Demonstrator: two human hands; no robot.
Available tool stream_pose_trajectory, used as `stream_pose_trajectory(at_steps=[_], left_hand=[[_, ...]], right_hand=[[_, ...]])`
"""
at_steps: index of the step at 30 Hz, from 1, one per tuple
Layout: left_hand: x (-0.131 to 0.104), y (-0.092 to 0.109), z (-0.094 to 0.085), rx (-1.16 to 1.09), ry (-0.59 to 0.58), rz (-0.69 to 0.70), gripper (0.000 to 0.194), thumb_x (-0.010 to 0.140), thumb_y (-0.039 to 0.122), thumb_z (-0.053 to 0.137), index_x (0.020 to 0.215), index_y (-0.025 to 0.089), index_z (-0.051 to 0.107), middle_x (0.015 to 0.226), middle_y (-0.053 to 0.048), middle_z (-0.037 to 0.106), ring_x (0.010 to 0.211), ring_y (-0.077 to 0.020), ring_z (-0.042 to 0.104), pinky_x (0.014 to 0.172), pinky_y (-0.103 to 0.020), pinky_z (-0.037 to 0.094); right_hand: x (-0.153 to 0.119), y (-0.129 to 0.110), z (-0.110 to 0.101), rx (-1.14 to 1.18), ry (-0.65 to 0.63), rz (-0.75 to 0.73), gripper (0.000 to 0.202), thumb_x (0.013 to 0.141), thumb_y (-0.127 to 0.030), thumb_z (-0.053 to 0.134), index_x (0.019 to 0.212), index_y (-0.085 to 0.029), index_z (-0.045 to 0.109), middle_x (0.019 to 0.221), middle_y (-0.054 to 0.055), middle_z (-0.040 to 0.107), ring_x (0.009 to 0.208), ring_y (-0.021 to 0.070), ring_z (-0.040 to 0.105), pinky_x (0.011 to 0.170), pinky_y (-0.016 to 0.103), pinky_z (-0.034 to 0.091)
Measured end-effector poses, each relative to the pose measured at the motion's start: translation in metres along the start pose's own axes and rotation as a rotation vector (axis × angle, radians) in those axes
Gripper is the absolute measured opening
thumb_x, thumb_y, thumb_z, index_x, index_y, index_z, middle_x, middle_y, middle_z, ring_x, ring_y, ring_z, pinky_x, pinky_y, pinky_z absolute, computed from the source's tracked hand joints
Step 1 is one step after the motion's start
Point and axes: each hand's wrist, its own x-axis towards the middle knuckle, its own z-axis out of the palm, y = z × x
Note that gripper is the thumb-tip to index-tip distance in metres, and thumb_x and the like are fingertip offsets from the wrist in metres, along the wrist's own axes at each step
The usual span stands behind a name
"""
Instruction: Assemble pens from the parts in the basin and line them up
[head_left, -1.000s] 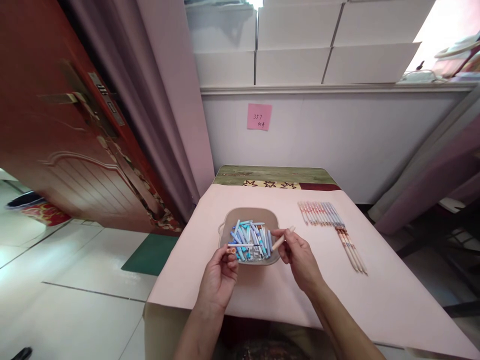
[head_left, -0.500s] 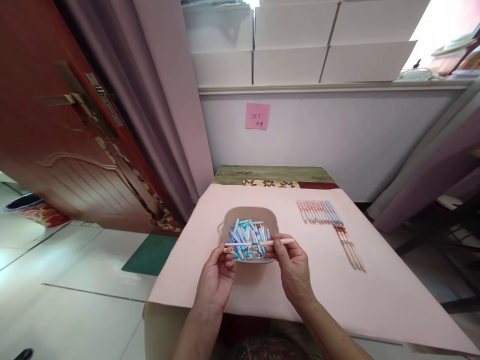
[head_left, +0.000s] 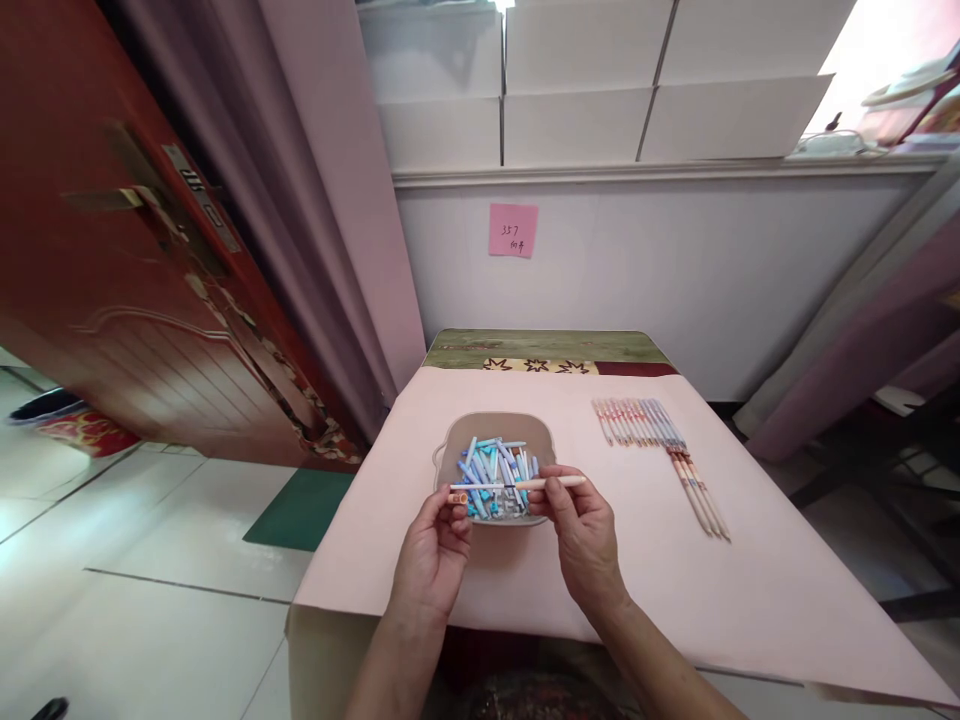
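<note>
Over the front of a grey-beige bin (head_left: pixel 499 427), both hands hold parts of a pen. My left hand (head_left: pixel 435 552) pinches a thin white refill (head_left: pixel 478 487) and a small orange-brown piece (head_left: pixel 458 498). In my right hand (head_left: pixel 589 535) is a cream pen barrel (head_left: pixel 555 483), level, its left end meeting the dark end of the refill. Inside the bin lie several blue, teal and purple pen parts (head_left: pixel 487 465). To the right, a row of assembled-looking pens (head_left: pixel 634 423) lies side by side, with several cream and brown pens (head_left: pixel 697 492) just below it.
A pink cloth (head_left: pixel 375 520) covers the table, whose green patterned far edge (head_left: pixel 465 347) shows. Behind stands a white wall with a pink note (head_left: pixel 513 230). At the left are a red door (head_left: pixel 150 300) and a purple curtain (head_left: pixel 300 200).
The barrel in my right hand has shifted very slightly left, against the refill. The whole view has moved a little; my left hand keeps its hold.
</note>
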Motion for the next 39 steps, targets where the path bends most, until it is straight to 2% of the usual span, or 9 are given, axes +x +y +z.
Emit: stream_pose_trajectory(at_steps=[5,11,15,19,24,27,31,34,39], left_hand=[[0.0,-0.003,0.001,0.01,-0.006,-0.003,0.013,0.084,0.003,0.049,0.076,0.01,0.056,0.058,0.0,0.057,0.044,-0.0049,0.051,0.036,-0.012,0.04],[0.004,-0.002,0.001,0.026,-0.032,0.02,0.014,0.083,0.003,0.052,0.071,0.011,0.056,0.058,0.0,0.057,0.044,-0.0047,0.05,0.035,-0.013,0.039],[0.005,-0.009,-0.001,0.067,-0.047,0.021,0.012,0.081,0.005,0.055,0.072,0.011,0.058,0.059,0.0,0.058,0.044,-0.005,0.05,0.036,-0.013,0.04],[0.004,-0.019,-0.003,0.157,-0.139,-0.009,0.005,0.079,0.006,0.06,0.078,0.01,0.062,0.062,-0.002,0.06,0.047,-0.0057,0.052,0.038,-0.013,0.041],[0.003,-0.023,0.0,0.135,-0.147,-0.029,0.008,0.082,0.008,0.059,0.087,0.007,0.065,0.068,-0.004,0.061,0.05,-0.0051,0.052,0.04,-0.013,0.042],[0.004,-0.02,0.004,0.096,-0.141,-0.005,0.008,0.084,0.01,0.058,0.079,0.007,0.064,0.069,-0.004,0.061,0.051,-0.005,0.052,0.04,-0.013,0.042],[0.003,-0.019,0.007,0.102,-0.137,0.044,0.01,0.084,0.011,0.058,0.078,0.007,0.065,0.071,-0.005,0.062,0.052,-0.0049,0.053,0.041,-0.013,0.043],[0.004,-0.02,0.006,0.12,-0.125,0.085,0.006,0.082,0.012,0.062,0.079,0.008,0.066,0.071,-0.004,0.063,0.052,-0.0047,0.053,0.041,-0.012,0.043],[0.002,-0.024,0.005,0.184,-0.132,0.152,0.014,0.073,0.017,0.072,0.082,0.01,0.065,0.071,-0.003,0.064,0.053,-0.0047,0.054,0.045,-0.012,0.044]], right_hand=[[0.0,0.0,-0.002,-0.038,-0.062,0.07,0.03,0.077,-0.041,0.069,0.096,-0.018,0.067,0.084,0.004,0.07,0.073,0.0164,0.066,0.07,0.032,0.056],[0.011,-0.005,-0.017,-0.192,-0.202,0.154,0.03,0.069,-0.04,0.075,0.089,-0.017,0.072,0.056,-0.002,0.06,0.055,0.0126,0.055,0.055,0.027,0.049],[0.014,-0.002,-0.023,-0.272,-0.291,0.179,0.029,0.068,-0.039,0.075,0.088,-0.017,0.072,0.067,0.001,0.066,0.062,0.014,0.058,0.059,0.026,0.048],[0.011,0.006,-0.021,-0.383,-0.36,0.115,0.027,0.073,-0.039,0.071,0.088,-0.017,0.071,0.074,0.003,0.068,0.065,0.0146,0.06,0.06,0.025,0.048],[0.005,0.007,-0.014,-0.171,-0.224,0.105,0.028,0.076,-0.041,0.069,0.092,-0.019,0.065,0.078,0.002,0.067,0.07,0.0146,0.061,0.066,0.027,0.052],[0.003,-0.003,-0.014,-0.207,-0.198,0.046,0.026,0.078,-0.04,0.068,0.093,-0.02,0.063,0.083,0.003,0.069,0.076,0.0165,0.063,0.068,0.027,0.052],[-0.002,-0.02,-0.019,-0.538,-0.197,-0.147,0.016,0.08,-0.033,0.066,0.089,-0.02,0.066,0.08,0.003,0.07,0.075,0.0178,0.064,0.067,0.026,0.051],[-0.006,-0.028,-0.02,-0.708,-0.179,-0.268,0.012,0.08,-0.03,0.064,0.088,-0.021,0.068,0.076,0.003,0.069,0.069,0.0176,0.064,0.056,0.023,0.05],[-0.009,-0.025,-0.018,-0.755,-0.219,-0.362,0.012,0.083,-0.026,0.06,0.089,-0.02,0.067,0.076,0.003,0.07,0.067,0.0154,0.066,0.06,0.022,0.052]])
